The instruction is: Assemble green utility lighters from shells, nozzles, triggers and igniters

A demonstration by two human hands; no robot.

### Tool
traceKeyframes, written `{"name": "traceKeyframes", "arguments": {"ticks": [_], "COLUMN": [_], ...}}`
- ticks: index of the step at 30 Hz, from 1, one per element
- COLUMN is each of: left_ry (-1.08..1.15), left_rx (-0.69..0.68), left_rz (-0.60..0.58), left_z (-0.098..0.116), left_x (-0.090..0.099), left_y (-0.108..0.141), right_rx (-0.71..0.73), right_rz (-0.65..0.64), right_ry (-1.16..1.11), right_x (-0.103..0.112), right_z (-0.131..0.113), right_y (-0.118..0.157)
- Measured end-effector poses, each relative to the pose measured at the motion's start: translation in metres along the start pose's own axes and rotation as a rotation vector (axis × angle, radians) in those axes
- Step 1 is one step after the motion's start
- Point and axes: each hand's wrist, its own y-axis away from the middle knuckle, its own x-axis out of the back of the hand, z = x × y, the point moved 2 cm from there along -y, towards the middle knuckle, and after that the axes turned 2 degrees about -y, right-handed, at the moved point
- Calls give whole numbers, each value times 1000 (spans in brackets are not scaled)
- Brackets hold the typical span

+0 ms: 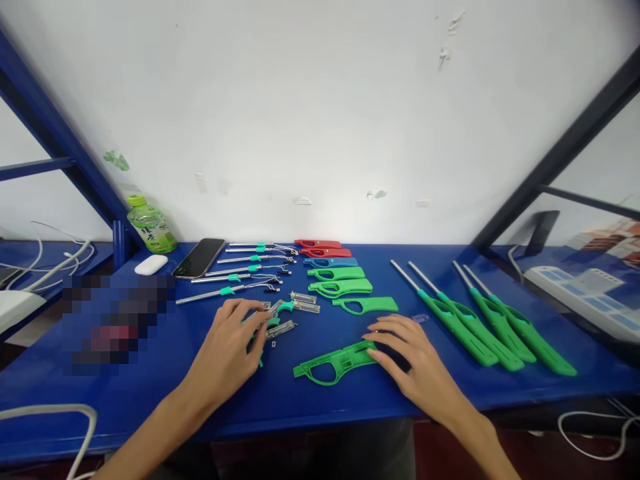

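Observation:
My left hand (230, 343) reaches into a small pile of parts, its fingertips pinched together; what lies between them is partly hidden. Around it are clear fuel tanks (281, 330) with metal tops and teal trigger pieces (285, 306). An open green lighter handle shell (345, 361) lies inside up in front of me, with its loop to the left. The thumb and fingers of my right hand (413, 353) close around its right end and hide that part. A small purplish clear piece (421, 319) lies just behind this hand.
Metal lighter rods (220, 292) with wires lie at back left, beside red (325, 253), blue (331, 263) and green shells (367, 305). Several green lighters (457, 327) lie right. A phone (200, 257), white case (151, 265) and bottle (152, 225) stand left. A wall closes the back.

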Motion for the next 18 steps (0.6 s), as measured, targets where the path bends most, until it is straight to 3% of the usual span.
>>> {"name": "traceKeyframes", "arguments": {"ticks": [4, 8, 12, 18], "left_ry": [-83, -149, -131, -75], "left_rx": [-7, 91, 176, 208], "left_rz": [-2, -15, -76, -154], "left_z": [-21, -49, -79, -107], "left_x": [9, 15, 11, -3], "left_y": [-3, -14, -26, -31], "right_rx": [-27, -5, 8, -2], "right_rz": [48, -39, -157, -183], "right_ry": [30, 32, 35, 27], "right_x": [1, -1, -6, -8], "right_z": [10, 1, -11, -14], "right_y": [2, 1, 1, 1]}}
